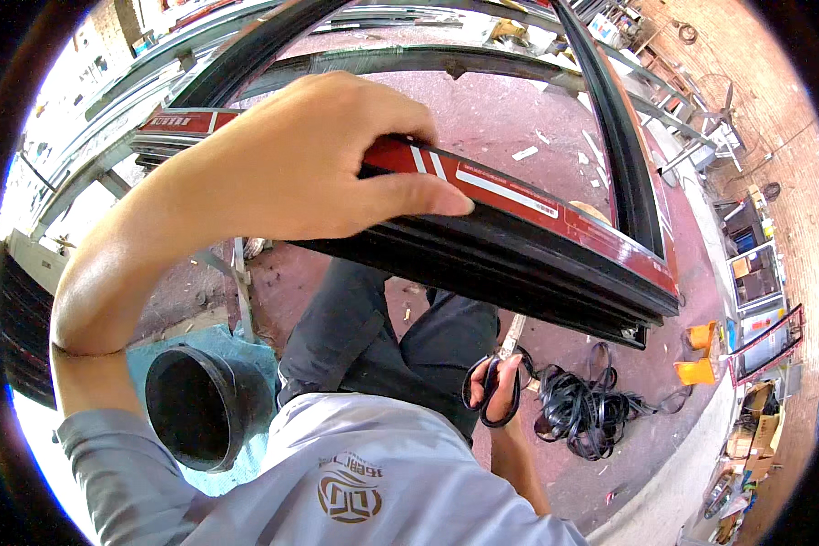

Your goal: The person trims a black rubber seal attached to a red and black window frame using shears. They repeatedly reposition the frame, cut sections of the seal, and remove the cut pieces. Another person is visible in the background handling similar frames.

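Note:
A black rectangular frame (482,255), with red printed film along its face, lies tilted across the view. Over its near bar is my left hand (328,155), thumb on the near side and fingers curled over the far edge. Lower down, my right hand (500,382) grips black-handled scissors (513,338) by the finger loops. Their blades point up toward the underside of the bar; whether they touch it I cannot tell.
Tangled black strapping (587,414) lies on the floor right of my right hand. A black bucket (191,409) stands on a blue sheet at the left. Metal rails (373,62) run behind the frame. Orange pieces (696,355), a fan (723,114) and cardboard boxes (760,432) are at the right.

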The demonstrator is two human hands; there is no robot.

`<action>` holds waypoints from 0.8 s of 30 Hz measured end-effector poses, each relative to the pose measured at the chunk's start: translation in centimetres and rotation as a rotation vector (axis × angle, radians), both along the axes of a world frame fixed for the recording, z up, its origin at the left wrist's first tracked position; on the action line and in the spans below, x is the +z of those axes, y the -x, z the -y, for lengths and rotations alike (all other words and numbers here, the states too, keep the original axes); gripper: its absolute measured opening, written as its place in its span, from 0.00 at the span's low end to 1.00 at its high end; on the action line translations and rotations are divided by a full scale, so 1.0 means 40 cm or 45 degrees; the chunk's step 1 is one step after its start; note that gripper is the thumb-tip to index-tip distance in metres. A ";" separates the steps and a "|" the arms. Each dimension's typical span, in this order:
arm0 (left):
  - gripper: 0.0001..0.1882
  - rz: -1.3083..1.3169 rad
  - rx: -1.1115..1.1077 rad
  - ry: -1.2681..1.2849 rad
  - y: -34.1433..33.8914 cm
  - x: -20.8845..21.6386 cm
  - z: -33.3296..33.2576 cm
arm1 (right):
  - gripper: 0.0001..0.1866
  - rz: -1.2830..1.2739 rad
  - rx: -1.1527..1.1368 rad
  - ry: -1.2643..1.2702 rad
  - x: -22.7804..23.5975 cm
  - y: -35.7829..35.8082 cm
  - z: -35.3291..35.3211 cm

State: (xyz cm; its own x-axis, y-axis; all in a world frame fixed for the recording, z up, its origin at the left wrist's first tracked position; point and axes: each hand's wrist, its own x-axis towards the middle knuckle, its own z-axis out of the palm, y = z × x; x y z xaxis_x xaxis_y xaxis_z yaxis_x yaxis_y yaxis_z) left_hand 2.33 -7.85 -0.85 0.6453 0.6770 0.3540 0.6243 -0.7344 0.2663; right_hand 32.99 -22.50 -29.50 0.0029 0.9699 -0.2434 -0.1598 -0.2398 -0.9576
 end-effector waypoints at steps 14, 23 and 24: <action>0.22 -0.046 -0.142 -0.033 -0.096 0.018 -0.017 | 0.43 0.090 0.008 0.000 0.001 -0.009 0.031; 0.22 -0.032 -0.054 0.035 -0.151 0.021 0.005 | 0.40 0.030 -0.085 0.024 0.017 0.014 0.052; 0.22 -0.025 -0.048 0.068 -0.144 0.020 0.006 | 0.40 0.042 -0.092 0.033 0.017 0.012 0.058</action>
State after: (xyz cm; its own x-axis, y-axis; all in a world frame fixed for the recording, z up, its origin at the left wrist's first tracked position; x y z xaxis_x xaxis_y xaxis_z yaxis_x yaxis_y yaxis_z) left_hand 8.08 -8.07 -0.04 0.6775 0.6695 0.3046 0.6018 -0.7427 0.2937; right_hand 32.53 -24.83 -28.82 0.0810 0.9603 -0.2669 -0.1457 -0.2535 -0.9563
